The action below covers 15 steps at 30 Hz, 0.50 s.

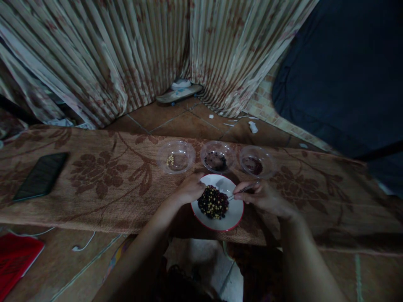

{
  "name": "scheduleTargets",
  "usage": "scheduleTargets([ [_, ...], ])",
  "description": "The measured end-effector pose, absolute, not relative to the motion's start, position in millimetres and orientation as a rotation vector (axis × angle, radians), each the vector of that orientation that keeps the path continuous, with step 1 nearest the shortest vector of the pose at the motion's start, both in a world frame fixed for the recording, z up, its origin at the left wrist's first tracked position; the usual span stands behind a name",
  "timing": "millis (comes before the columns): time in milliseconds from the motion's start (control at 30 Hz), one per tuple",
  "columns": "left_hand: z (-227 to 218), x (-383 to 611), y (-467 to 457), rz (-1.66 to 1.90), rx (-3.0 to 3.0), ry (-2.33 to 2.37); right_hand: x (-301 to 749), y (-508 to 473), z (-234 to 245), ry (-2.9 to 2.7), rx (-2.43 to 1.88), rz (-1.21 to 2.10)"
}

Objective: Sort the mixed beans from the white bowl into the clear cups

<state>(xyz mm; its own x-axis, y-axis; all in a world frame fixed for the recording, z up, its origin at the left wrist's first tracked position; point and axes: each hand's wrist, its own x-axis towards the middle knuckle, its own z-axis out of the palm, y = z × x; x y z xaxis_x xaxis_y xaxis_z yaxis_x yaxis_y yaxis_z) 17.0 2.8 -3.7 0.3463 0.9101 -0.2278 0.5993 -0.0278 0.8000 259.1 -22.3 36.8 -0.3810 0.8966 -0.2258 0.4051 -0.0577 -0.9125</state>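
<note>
While the right hand [264, 199] pinches a slim metal tool, apparently tweezers [250, 187], between thumb and fingers, the tip points into the white bowl [233, 214], at the edge of the mixed beans [214, 203]. Bowl: red-rimmed, on the patterned cloth [126, 209], close to its near edge; beans black, pale yellow and some dark red, heaped left of centre. Left hand [189, 189] lies against the bowl's left rim, thumb side by the beans; whether its fingers are closed beneath cannot be told.

Just beyond, three clear cups in a row: left cup [185, 167] with a few yellow beans, middle cup [217, 147] with black, right cup [264, 161] with dark red.

Risks (judged): smooth beans could slip from a narrow grip and roll off the cloth; a press on the rim could tip the bowl; dim light could confuse black with dark red.

Writing: none legible. Dark device [40, 176], well left on the cloth, shows no readable mark. Red item [17, 264] on the floor: dark markings, unreadable. Farther off, the skateboard [179, 94] below the curtains [126, 54] carries a pale blue graphic, too small to read.
</note>
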Motion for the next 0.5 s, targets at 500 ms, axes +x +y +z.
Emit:
scheduleTargets([
  [500,5.2,17.0,1.4,0.444,1.738,1.322,260.2,-22.1,36.1,-1.707,-1.396,1.448],
])
